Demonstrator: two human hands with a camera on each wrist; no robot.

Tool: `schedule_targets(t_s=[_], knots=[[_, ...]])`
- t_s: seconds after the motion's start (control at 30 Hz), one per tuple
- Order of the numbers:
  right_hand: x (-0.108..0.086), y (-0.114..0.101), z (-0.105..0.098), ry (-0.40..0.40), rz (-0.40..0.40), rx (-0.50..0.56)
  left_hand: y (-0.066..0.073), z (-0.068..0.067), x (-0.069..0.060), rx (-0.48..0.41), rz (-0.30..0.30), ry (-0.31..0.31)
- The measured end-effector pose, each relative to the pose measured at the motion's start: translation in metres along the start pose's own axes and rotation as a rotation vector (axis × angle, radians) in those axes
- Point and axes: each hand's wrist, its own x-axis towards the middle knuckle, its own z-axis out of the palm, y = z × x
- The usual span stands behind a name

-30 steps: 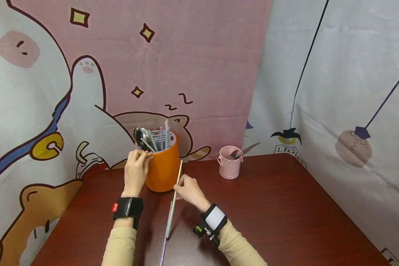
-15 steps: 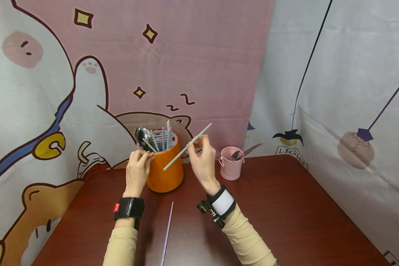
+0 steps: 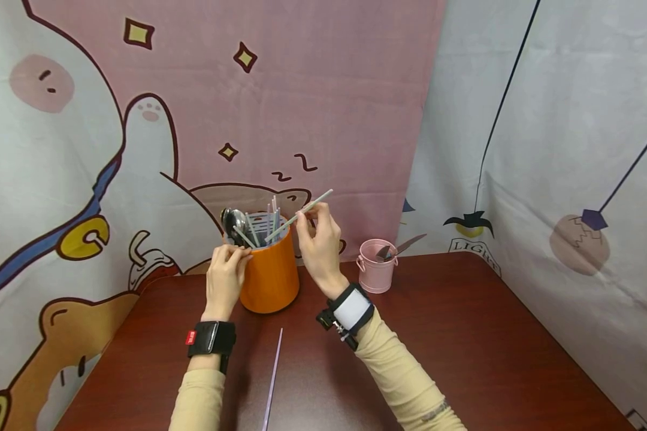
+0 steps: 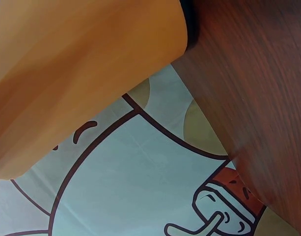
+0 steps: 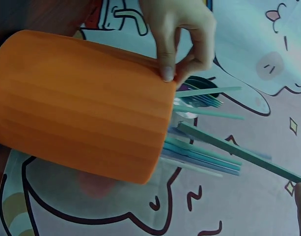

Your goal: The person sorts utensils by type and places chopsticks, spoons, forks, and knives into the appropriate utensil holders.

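An orange utensil holder (image 3: 269, 281) stands upright on the table. My left hand (image 3: 223, 278) pinches its rim at the left; in the right wrist view the left thumb (image 5: 166, 64) lies against the holder's outer wall. My right hand (image 3: 319, 245) pinches a pale green chopstick (image 3: 302, 214) just right of the holder. The chopstick is tilted, its lower end at the holder's opening. Several other chopsticks (image 5: 204, 152) and metal spoons (image 3: 233, 222) stick up from the holder. Fork tines (image 5: 209, 100) show there in the right wrist view. The left wrist view shows only the holder's side.
A lavender chopstick (image 3: 272, 378) lies on the brown table (image 3: 437, 359) between the forearms. At the back right stands a small pink bucket (image 3: 375, 276) with knife-like blades (image 3: 410, 242) leaning out. A printed cloth (image 3: 323, 96) hangs behind the table.
My right hand has lifted the green chopstick from beside the lavender one, tilted it, then brought it left to the holder's opening. My left hand stays at the rim.
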Motion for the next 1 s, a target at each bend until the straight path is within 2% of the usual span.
schedule_targets(t_s=[0.2,0.37,0.57,0.8,1.0], knots=[[0.002,0.006,0.010,-0.065,-0.015,-0.083,-0.001,0.000,-0.001,0.005,0.002,0.006],[0.008,0.010,0.017,-0.163,0.023,-0.134,-0.002,0.000,-0.001,0.012,0.003,0.009],[0.013,0.016,0.025,-0.282,0.067,-0.260,-0.002,0.000,0.000,-0.003,0.013,0.026],[0.007,0.027,0.033,-0.402,0.063,-0.371,-0.002,0.000,0.000,0.000,0.012,0.027],[0.000,0.035,0.039,-0.453,0.080,-0.430,0.000,0.001,0.001,-0.006,0.014,0.025]])
